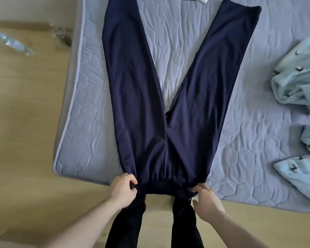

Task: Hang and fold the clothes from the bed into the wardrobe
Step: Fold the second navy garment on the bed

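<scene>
On the mattress [82, 122] | navy sweatpants [168, 104] spread flat, unfolded | left hand [123, 189] and right hand [207, 198] pinch waistband corners | mint fleece garments [297, 72] still wait.

— What have you got on?
— My arms are bare, no sleeves on my left hand [123, 189] or right hand [207, 200].
— And lower down?
— Black trousers [127, 228], one leg under each arm.

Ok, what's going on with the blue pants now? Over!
Left hand and right hand pinch the waistband corners. Navy pants flat on the mattress, legs spread. Light blue clothes off to the side, nothing in the way.
</scene>
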A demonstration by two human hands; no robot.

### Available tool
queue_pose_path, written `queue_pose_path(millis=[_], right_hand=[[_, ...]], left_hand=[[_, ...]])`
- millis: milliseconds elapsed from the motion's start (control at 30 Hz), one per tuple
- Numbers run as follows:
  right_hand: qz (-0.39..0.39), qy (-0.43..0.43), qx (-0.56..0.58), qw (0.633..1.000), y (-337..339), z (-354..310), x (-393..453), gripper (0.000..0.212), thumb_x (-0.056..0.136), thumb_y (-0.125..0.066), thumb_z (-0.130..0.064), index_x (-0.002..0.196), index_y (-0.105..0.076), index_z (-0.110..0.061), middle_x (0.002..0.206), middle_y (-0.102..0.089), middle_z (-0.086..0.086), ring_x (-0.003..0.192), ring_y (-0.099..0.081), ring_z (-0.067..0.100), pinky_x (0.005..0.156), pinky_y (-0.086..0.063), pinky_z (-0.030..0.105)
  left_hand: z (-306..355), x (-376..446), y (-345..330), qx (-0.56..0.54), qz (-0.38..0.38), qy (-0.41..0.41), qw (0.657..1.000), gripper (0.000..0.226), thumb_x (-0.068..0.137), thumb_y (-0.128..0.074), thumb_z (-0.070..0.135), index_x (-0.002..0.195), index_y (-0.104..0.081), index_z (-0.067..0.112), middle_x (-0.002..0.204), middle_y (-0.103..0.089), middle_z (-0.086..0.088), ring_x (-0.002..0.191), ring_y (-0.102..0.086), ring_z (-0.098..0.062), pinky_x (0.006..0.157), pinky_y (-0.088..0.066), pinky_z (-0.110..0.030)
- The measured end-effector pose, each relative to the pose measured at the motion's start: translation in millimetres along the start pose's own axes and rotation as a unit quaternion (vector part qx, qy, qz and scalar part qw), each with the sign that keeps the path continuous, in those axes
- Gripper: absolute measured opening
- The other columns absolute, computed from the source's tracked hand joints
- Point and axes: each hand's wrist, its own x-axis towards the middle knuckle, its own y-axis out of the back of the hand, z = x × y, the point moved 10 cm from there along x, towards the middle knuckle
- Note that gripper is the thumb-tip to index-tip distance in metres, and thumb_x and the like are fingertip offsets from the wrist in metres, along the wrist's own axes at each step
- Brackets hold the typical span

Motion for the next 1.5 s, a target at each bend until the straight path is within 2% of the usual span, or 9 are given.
queue_pose_path(millis=[133,333,500,667,833,1000,1133,1333,1500], right_hand=[[0.054,0.022,0.032,0.998,30,-16,15,0.048,0.093,-0.055,-0.015,0.14,-0.057,-0.025,0.145,-0.045,-0.009,0.13,-0.047,0.021,0.102,-0.046,0.031],[0.068,-0.013,0.121,0.99,41,-26,54,0.055,0.091,-0.062,-0.018,0.145,-0.055,-0.022,0.146,-0.048,-0.001,0.127,-0.054,0.027,0.102,-0.046,0.032],[0.009,-0.039,0.164,0.986,12,-22,65,0.062,0.091,-0.063,-0.022,0.151,-0.048,-0.019,0.154,-0.038,0.001,0.132,-0.051,0.027,0.11,-0.046,0.036],[0.008,-0.036,0.173,0.984,18,-10,53,0.061,0.091,-0.065,-0.023,0.15,-0.049,-0.02,0.152,-0.042,0.001,0.132,-0.052,0.025,0.108,-0.045,0.032],[0.056,-0.057,0.223,0.971,59,15,43,0.05,0.092,-0.062,-0.016,0.141,-0.056,-0.021,0.137,-0.052,0.002,0.107,-0.059,0.019,0.094,-0.047,0.026],[0.113,-0.108,0.344,0.926,111,55,39,0.031,0.093,-0.061,-0.018,0.123,-0.063,-0.026,0.113,-0.067,-0.006,0.085,-0.067,0.006,0.065,-0.048,0.016],[0.155,-0.146,0.39,0.896,144,87,41,0.036,0.093,-0.055,-0.009,0.125,-0.067,-0.021,0.121,-0.068,-0.004,0.104,-0.064,0.02,0.087,-0.048,0.031],[0.162,-0.162,0.412,0.882,153,110,53,0.033,0.091,-0.054,-0.008,0.116,-0.071,-0.022,0.117,-0.072,0.0,0.11,-0.066,0.023,0.101,-0.054,0.043],[0.143,-0.144,0.382,0.902,145,101,71,0.033,0.094,-0.054,-0.012,0.123,-0.068,-0.022,0.123,-0.069,-0.003,0.105,-0.064,0.019,0.086,-0.047,0.028]], left_hand=[[-35,14,26,-0.139,0.081,0.148,0.976,0.032,0.082,-0.072,0.024,0.11,-0.058,0.025,0.112,-0.058,0.006,0.096,-0.06,-0.019,0.081,-0.045,-0.031],[-62,37,-17,-0.243,-0.079,0.264,0.93,0.084,0.078,-0.082,0.047,0.144,-0.039,0.017,0.133,-0.059,0.0,0.111,-0.061,-0.022,0.089,-0.046,-0.034],[-55,44,-23,-0.29,0.004,0.258,0.922,0.045,0.083,-0.08,0.034,0.113,-0.05,0.022,0.113,-0.068,0.003,0.085,-0.063,-0.014,0.072,-0.048,-0.032],[-1,23,14,-0.216,0.126,0.128,0.96,0.033,0.089,-0.065,0.017,0.118,-0.051,0.023,0.102,-0.069,0.009,0.099,-0.066,-0.028,0.082,-0.053,-0.04],[89,0,39,-0.241,0.15,-0.051,0.958,0.079,0.092,-0.062,0.012,0.159,-0.027,0.037,0.134,-0.051,0.025,0.115,-0.052,0.009,0.099,-0.045,-0.024],[192,-11,41,-0.193,0.089,-0.182,0.96,0.086,0.091,-0.061,0.023,0.161,-0.015,0.04,0.112,-0.043,0.02,0.091,-0.057,-0.002,0.076,-0.052,-0.025],[263,-13,17,-0.064,0.03,-0.261,0.963,0.087,0.093,-0.057,0.029,0.163,-0.006,0.03,0.116,-0.036,0.014,0.077,-0.053,-0.013,0.065,-0.048,-0.033],[306,0,-60,0.091,-0.125,-0.271,0.95,0.089,0.092,-0.062,0.023,0.162,-0.007,0.016,0.144,-0.035,-0.006,0.112,-0.059,-0.032,0.089,-0.049,-0.04],[277,27,-97,0.111,-0.292,-0.223,0.924,0.056,0.085,-0.071,0.033,0.136,-0.053,0.018,0.124,-0.06,-0.002,0.117,-0.059,-0.03,0.099,-0.051,-0.04]])
